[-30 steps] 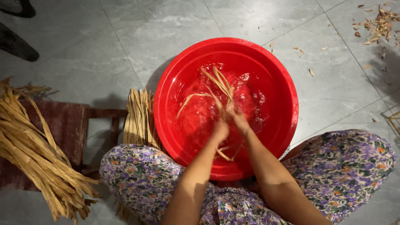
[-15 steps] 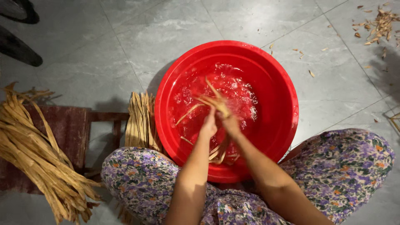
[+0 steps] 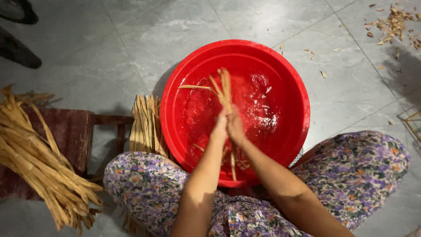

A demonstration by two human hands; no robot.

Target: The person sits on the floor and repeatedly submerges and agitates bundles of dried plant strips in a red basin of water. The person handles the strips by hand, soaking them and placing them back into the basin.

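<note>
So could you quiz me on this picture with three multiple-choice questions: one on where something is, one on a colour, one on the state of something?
1. Where does the big loose bundle of dry tan fibre strips lie?
A. on the dark wooden stool at the left
B. inside the basin
C. on the person's lap

2. What colour is the round plastic basin?
A. blue
B. red
C. white

3. How are the left hand and right hand placed?
A. apart, resting on the knees
B. pressed together around a bunch of wet strips
C. flat on the floor

Answers:
1 A, the strips drape over the stool.
2 B, rim and wall are bright red.
3 B, both hands close on the bunch over the water.
</note>
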